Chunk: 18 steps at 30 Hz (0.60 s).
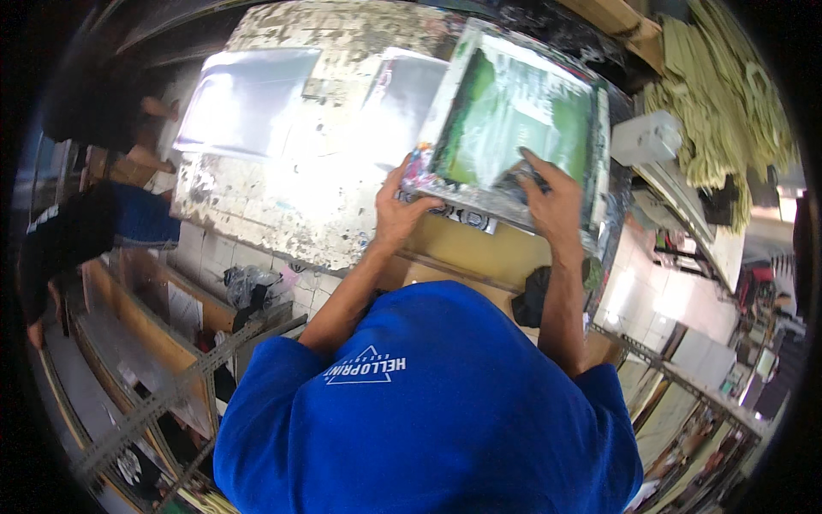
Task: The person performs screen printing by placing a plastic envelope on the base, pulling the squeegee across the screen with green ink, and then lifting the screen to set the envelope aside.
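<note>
A screen printing frame (604, 128) with green mesh (479, 116) lies on the table at the right, turned slightly. Whitish streaks run over the mesh, and the frame's edges are stained with paint. My left hand (398, 214) grips the frame's near left corner, thumb along the near edge. My right hand (552, 197) is closed over the mesh near its lower edge. Between its fingers is a dark grey, flat piece (507, 178), smeared with ink; whether it is a scraper or a rag I cannot tell.
Paint-spotted white table (274, 197) carries two shiny clear sheets (248, 98) left of the frame. To the right are a white plastic container (646, 137) and hanging pale yellow-green cloths (711, 86). Other people (103, 111) are at the far left. Metal racks (188, 377) flank me.
</note>
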Motion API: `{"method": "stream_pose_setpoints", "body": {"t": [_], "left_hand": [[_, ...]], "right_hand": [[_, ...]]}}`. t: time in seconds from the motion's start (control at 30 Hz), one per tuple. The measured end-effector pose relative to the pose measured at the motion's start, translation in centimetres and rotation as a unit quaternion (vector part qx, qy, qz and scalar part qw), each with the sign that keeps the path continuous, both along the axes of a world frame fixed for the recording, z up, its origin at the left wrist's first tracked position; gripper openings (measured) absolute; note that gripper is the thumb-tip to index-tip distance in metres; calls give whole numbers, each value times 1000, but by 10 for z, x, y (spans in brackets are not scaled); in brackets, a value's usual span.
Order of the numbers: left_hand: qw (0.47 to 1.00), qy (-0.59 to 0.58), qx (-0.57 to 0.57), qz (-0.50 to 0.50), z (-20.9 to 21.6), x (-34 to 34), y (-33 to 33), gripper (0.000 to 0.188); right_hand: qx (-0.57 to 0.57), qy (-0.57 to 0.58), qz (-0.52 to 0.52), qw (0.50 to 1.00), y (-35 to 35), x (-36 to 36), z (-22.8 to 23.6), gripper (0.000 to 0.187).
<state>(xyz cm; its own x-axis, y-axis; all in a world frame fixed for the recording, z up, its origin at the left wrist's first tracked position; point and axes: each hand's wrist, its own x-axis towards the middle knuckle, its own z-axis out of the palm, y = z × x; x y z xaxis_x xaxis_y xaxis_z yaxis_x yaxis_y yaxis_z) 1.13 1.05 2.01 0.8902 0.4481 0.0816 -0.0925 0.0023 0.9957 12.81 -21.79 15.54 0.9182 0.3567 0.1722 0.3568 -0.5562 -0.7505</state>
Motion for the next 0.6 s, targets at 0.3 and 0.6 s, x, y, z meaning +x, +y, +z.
{"method": "stream_pose_setpoints", "body": {"t": [0.3,0.6], "left_hand": [[909,78,404,69,-24,-13,6,79],[919,58,383,67,-22,-14,6,80]], "right_hand": [[-305,-77,27,949,5,1,-73,82],[-269,-169,-20,948,5,133,-104,77]]}}
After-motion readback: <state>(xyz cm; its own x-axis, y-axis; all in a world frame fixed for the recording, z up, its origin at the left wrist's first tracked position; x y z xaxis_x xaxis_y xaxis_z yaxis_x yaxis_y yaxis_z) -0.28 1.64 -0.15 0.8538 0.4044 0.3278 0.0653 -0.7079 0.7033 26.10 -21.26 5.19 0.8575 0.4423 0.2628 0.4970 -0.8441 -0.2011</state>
